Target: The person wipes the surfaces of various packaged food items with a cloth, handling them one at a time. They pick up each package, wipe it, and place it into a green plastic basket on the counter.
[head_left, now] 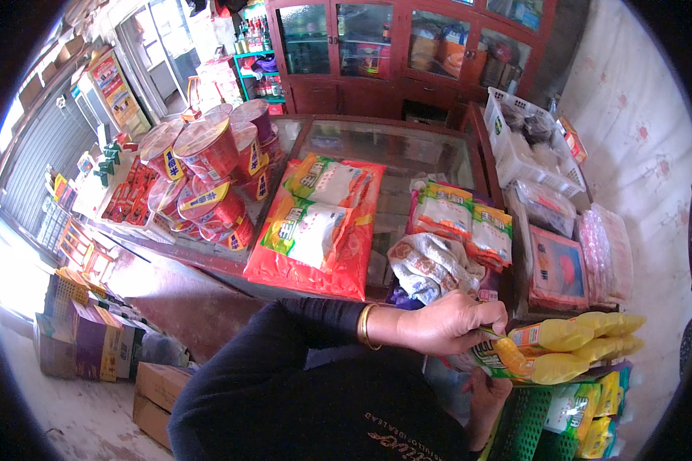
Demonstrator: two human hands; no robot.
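My left hand (457, 323), a gold bangle at its wrist, reaches across to the right and pinches the upper edge of a green, orange and white plastic packet (488, 357). Just below it, my right hand (488, 396) is closed at the packet's lower edge; part of its grip is hidden. Several yellow bottles (569, 346) lie beside the packet, to the right of my hands. Under them stands a green perforated basket (523, 419) with more green and yellow packets (577, 407) next to it. A crumpled patterned cloth (434, 269) lies just beyond my left hand.
On the glass-topped counter (392, 146) are a large red bag (307, 280) under two white-green packets (307, 227), further packets (446, 211), and stacked red tubs (207, 154). A white basket (515, 146) stands right, cabinets (377, 46) behind, cardboard boxes (158, 396) lower left.
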